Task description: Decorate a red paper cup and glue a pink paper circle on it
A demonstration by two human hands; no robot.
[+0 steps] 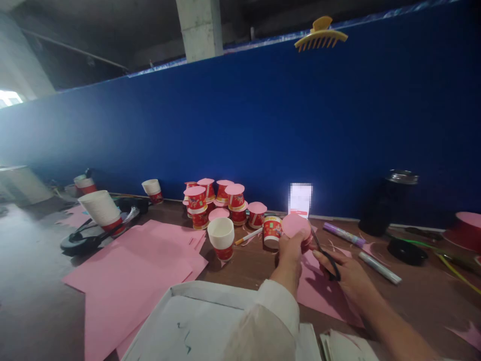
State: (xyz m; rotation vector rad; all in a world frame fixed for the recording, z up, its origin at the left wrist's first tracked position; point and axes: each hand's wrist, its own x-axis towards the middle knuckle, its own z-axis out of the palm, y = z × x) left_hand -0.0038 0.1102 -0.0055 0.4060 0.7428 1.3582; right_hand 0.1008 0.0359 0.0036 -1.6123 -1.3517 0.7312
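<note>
Left hand [290,251] closed on a pink-topped cup [295,225], right hand [347,271] closed round scissors [320,245]; blades this close could, if slipping, nick fingers.

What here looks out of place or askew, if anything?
A yellow claw clip sits high on the blue partition, an odd perch for one. The stack of paper cups at left seems to lean, though the wide view may exaggerate it. A jagged pink scrap lies at lower right. No spill shows.
</note>
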